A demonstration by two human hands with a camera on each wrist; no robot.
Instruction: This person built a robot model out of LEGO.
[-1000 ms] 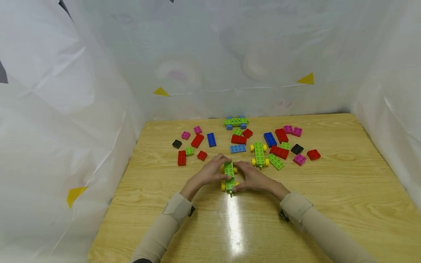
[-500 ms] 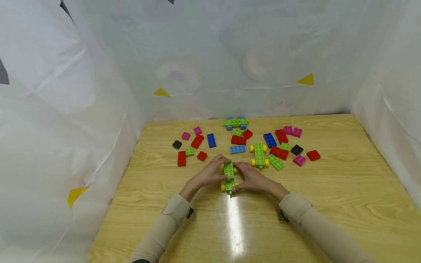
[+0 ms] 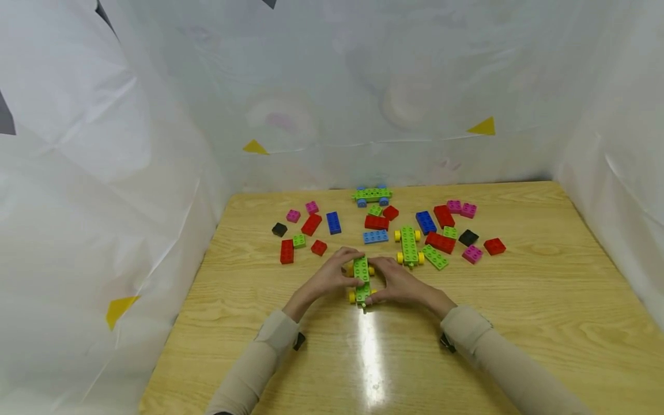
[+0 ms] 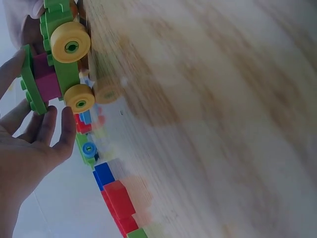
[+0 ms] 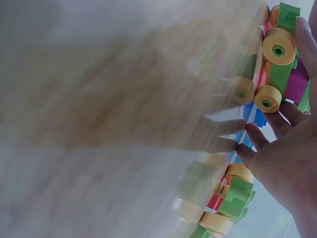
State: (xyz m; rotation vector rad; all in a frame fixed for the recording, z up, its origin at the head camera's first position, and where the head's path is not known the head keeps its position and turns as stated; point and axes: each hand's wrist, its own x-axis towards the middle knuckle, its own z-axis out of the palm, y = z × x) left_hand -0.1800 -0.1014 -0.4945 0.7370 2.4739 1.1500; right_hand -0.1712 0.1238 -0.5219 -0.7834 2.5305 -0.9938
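Note:
In front of the person stands a green wheeled base (image 3: 363,295) with yellow wheels. The left wrist view shows a magenta brick (image 4: 47,83) on top of it, and over that a long green brick (image 4: 30,82) that overhangs. My left hand (image 3: 332,274) holds this green brick lengthwise, thumb at the near end and fingers at the far end. On the other side my right hand (image 3: 399,282) holds the wheeled base, its thumb at the near end and fingers by a far wheel. Another green base (image 3: 408,245) with yellow wheels stands beyond the right hand.
Red bricks (image 3: 440,242), blue bricks (image 3: 334,222), magenta bricks (image 3: 472,254) and black bricks (image 3: 279,229) lie scattered across the wooden table (image 3: 249,357). A green base (image 3: 372,195) with blue wheels stands at the back edge, before the white sheeting (image 3: 332,86).

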